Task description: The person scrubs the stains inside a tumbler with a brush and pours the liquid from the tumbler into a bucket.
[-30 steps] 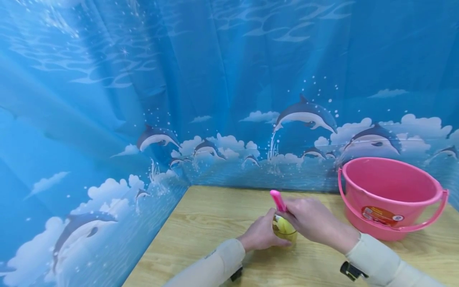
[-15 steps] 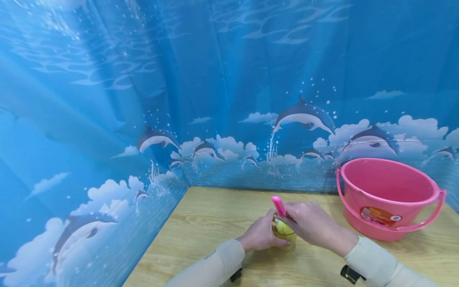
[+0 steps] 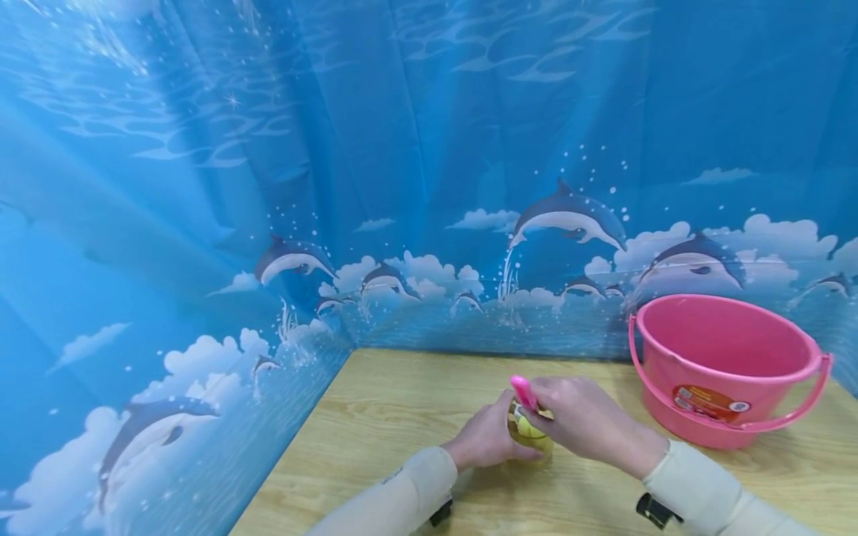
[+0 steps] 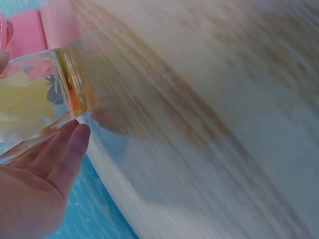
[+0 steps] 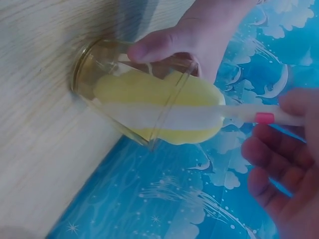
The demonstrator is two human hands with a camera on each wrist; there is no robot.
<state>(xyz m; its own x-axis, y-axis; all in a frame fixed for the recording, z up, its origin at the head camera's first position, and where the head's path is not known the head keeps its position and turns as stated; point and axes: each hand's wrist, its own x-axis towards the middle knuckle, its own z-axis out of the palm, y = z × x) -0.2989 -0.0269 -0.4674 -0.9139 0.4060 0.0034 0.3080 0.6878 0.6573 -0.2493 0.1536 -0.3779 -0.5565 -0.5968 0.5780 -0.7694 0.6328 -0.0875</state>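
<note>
A clear glass (image 5: 112, 97) stands on the wooden table, and my left hand (image 3: 484, 435) grips it around the side, thumb toward me. Inside the glass sits the yellow sponge head (image 5: 144, 89) of a bottle brush, part of it sticking out past the rim in the right wrist view. My right hand (image 3: 590, 420) holds the brush by its pink and white handle (image 3: 523, 390), just above the glass. In the left wrist view, fingers (image 4: 70, 154) of the left hand lie along the glass wall near its base.
A large pink bucket (image 3: 710, 394) with its handle hanging down stands on the table (image 3: 382, 402) at the right. A blue dolphin-print sheet (image 3: 415, 171) hangs behind the table and along its left side.
The brush handle has sunk slightly lower, and the sponge sits deeper in the glass. My right hand went down a little with it; the left hand and glass stay in place.
</note>
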